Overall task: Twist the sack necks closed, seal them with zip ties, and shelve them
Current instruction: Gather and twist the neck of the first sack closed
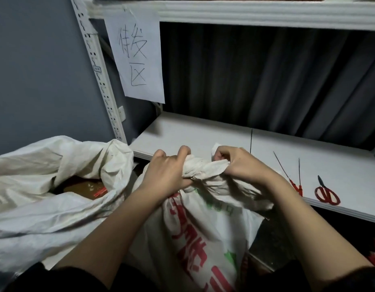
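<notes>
Right now both my hands are clamped on the gathered neck of the printed sack [203, 239], which stands between my forearms just in front of the shelf [203, 131]. My left hand [167, 175] wraps the neck low, fingers curled over the top of the bunch; my right hand [239, 165] pinches the loose end, a tuft of fabric poking out past the knuckles. The neck [203, 168] lies roughly sideways, its long axis running from one fist to the other — so any further twist is a matter of turning my wrists against each other. The zip ties [287, 175] lie on the shelf board off to my right, thin dark strips with red heads, near my right hand and well apart from my left; I judge the right would be the one to let go and reach. Red-handled scissors [326, 193] sit just beyond them. The sack is woven plastic, crinkled and stiff-looking, white with red and green print. A second white sack [56, 175] slumps open to my left — still untied.
</notes>
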A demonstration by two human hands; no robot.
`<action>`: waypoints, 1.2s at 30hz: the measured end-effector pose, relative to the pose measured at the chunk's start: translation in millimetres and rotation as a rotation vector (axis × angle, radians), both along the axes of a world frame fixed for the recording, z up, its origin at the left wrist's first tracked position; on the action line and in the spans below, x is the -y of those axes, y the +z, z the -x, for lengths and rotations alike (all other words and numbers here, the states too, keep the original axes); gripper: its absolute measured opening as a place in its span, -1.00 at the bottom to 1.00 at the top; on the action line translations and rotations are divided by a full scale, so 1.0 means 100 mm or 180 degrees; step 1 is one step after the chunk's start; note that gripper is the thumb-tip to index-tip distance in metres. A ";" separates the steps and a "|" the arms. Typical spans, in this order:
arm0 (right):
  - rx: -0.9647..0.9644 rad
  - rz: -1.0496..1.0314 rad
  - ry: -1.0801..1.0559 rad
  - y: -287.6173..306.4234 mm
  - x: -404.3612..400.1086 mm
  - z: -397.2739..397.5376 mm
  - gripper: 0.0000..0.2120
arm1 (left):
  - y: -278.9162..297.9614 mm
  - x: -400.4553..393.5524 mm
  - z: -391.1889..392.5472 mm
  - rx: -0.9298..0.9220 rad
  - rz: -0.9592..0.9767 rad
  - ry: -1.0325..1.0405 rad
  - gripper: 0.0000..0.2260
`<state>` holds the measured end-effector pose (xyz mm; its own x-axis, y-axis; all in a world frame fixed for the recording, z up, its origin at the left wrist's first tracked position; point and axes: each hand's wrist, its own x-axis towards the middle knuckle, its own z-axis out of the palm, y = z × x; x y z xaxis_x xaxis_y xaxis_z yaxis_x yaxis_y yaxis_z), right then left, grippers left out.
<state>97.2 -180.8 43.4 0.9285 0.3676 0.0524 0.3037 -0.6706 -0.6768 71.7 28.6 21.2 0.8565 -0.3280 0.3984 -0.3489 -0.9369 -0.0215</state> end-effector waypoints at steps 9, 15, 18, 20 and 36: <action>-0.1743 -0.1160 0.0340 0.00 0.27 -0.03 -0.65 | 0.06 0.03 0.12 -0.0650 0.1496 -0.0158 -0.62; 0.0102 -0.0453 -0.0600 0.22 0.35 -0.05 -0.89 | 0.00 -0.02 0.00 -0.1068 0.1716 0.0161 -0.61; 0.1978 0.1025 -0.1235 0.13 0.14 -0.09 -0.90 | 0.02 0.02 0.02 -0.1202 0.1784 0.0121 -0.58; 0.2698 0.1176 -0.1498 0.00 -0.01 -0.10 -0.86 | 0.05 0.06 0.05 -0.1378 0.1713 0.0135 -0.55; 0.2871 0.1377 0.0063 -0.42 -0.18 0.03 -0.14 | 0.10 -0.01 0.07 -0.2733 0.4373 -0.0387 -0.84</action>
<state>94.2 -162.7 1.1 0.6010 0.5366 0.5924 0.5973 -0.7940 0.1132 65.0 29.7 31.4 0.9662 -0.2265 -0.1232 0.1143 -0.0523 0.9921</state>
